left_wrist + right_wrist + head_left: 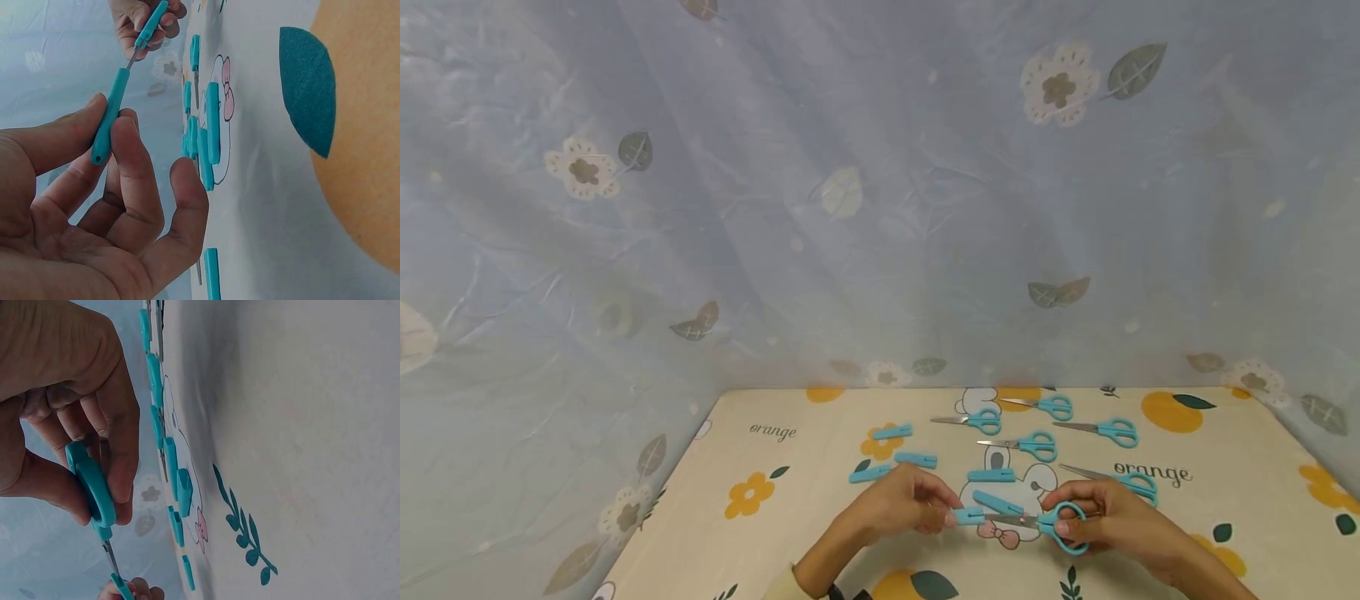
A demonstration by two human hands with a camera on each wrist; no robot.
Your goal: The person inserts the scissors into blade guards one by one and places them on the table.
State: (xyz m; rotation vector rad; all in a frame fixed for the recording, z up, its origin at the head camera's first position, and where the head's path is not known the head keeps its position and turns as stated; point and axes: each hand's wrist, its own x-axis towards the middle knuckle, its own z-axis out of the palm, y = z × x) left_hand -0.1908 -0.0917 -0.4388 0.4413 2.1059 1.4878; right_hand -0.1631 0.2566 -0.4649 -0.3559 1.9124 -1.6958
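Head view shows your left grip pinching a blue cap and your right grip clamped on the handles of the scissors, above the worktop, apparently aligned so the blades meet the cap's mouth straight.

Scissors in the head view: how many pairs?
6: one pair in the right hand; five pairs on the cloth: farthest back, leftmost, central, back-right, and nearest, partly covered by that hand, which might hide more.

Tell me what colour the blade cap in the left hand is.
Turquoise; the blade cap shows best in the left wrist view.
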